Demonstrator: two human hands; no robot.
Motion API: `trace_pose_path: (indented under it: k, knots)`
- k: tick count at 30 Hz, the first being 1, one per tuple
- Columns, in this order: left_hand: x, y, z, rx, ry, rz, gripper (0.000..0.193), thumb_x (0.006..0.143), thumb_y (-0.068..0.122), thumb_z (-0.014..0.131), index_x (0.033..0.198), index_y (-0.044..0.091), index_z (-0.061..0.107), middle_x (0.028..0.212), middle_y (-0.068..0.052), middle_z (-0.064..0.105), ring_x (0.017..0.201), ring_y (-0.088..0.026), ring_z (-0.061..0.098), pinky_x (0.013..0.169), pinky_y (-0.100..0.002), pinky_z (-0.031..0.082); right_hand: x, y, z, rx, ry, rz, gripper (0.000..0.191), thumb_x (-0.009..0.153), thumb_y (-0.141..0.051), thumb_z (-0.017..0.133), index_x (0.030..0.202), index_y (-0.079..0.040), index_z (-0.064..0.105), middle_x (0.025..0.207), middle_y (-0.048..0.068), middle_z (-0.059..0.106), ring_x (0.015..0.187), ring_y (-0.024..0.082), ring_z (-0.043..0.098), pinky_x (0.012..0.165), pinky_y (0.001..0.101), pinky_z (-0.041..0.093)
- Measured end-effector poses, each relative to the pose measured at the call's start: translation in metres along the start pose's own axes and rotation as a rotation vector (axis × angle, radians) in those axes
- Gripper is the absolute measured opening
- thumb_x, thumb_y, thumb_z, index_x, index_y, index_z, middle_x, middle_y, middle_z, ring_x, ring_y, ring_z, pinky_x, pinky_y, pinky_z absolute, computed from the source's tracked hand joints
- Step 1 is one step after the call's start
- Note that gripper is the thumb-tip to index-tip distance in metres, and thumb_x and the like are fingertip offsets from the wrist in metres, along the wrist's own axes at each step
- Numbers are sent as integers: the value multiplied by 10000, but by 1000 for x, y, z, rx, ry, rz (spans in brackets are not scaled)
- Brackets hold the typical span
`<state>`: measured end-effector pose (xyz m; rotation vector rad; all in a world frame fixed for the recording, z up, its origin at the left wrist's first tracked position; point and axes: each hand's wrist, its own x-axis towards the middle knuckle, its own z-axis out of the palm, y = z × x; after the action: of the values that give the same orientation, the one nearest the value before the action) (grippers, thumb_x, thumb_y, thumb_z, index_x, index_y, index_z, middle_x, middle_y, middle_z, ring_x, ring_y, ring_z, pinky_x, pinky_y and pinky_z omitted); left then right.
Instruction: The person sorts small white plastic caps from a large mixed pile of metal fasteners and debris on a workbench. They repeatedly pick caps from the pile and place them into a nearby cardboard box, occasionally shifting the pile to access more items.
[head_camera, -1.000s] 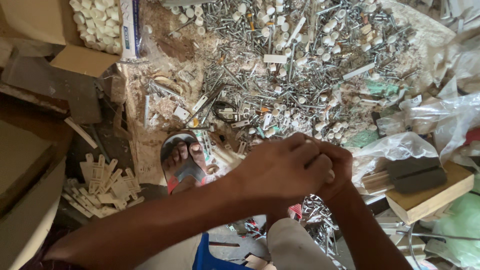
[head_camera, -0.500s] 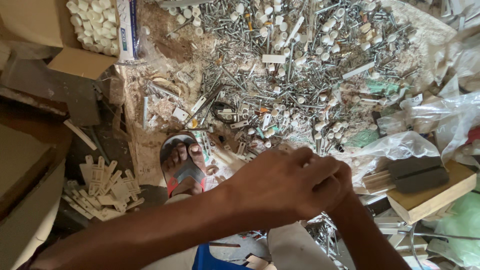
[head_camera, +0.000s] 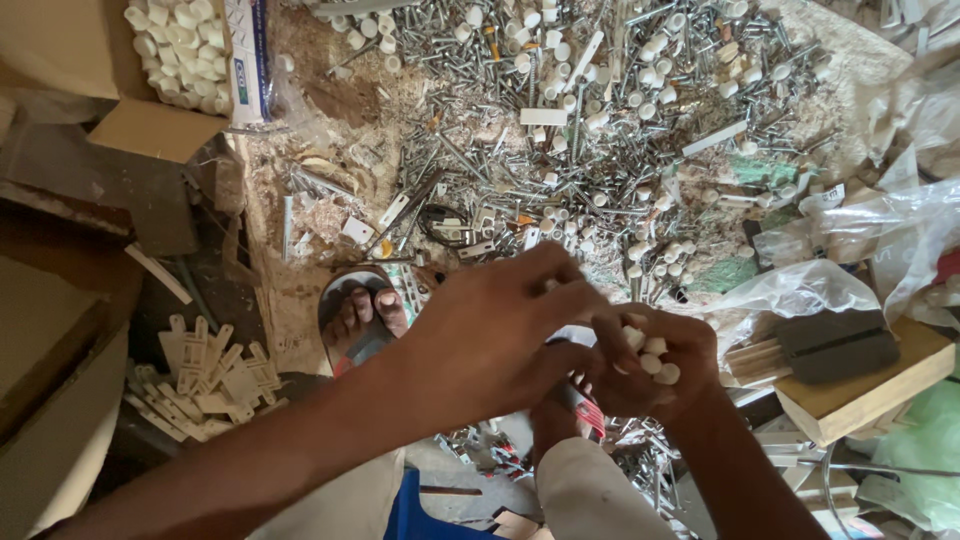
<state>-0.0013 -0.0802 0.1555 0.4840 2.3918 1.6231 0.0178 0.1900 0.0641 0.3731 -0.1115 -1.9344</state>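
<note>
Across the far half of the sandy floor (head_camera: 300, 290): a wide heap of silver metal screws and nails (head_camera: 600, 130) mixed with short white plastic plugs. In the far left corner of the floor: an open brown cardboard box (head_camera: 70, 60) filled with more white cylindrical plugs. At the right edge: crumpled clear plastic bags (head_camera: 880, 220), and nearer, a pale wooden block (head_camera: 870, 385) carrying a dark grey slab. At the near left: a loose fan of flat white plastic clips (head_camera: 215, 370) lying on dark ground. Just under the heap's near edge: a bare foot in a sandal (head_camera: 362, 318), toes pointing toward the screws.

Near centre, above the knees in white cloth: left hand (head_camera: 490, 335), reaching rightward, fingers together and curled, tips meeting the other hand; whether anything sits pinched between them cannot be told. Touching it: right hand (head_camera: 650, 365), palm up and cupped, fingers bent loosely around a small cluster of short white plastic plugs (head_camera: 650, 355). Plugs resting in the hollow of that palm, just beside the left fingertips, their round ends showing between the thumb and the curled fingers.
</note>
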Motion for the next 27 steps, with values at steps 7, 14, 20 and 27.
trace_pose_path:
  k: [7,14,20,27]
  knots:
    - [-11,-10,9,59,-12,40,254,829,128,756,1066,107,669,971,-55,651,865,-273,705,679,-409,575,12,7,12,-62,130,30,400,1075,-262,436,940,80,593,626,78,499,407,77,367,410,248,299]
    - [-9,1,10,185,59,170,272,825,194,810,985,63,634,930,-75,593,848,-270,668,640,-406,554,1,6,-4,-39,370,-28,339,991,-222,486,1087,89,582,784,159,620,467,110,496,406,217,391]
    - [-9,10,12,167,34,223,305,848,249,819,994,61,628,1047,-93,605,938,-294,669,706,-409,573,-6,7,-21,-37,426,-58,411,925,-209,507,1160,114,606,944,234,693,740,257,713,517,270,567]
    - [-4,-9,14,106,102,96,303,893,311,831,1026,78,690,1072,-90,659,903,-270,685,669,-402,575,1,-6,-26,-205,779,-231,351,789,-167,473,984,50,668,906,191,687,764,274,702,644,382,616]
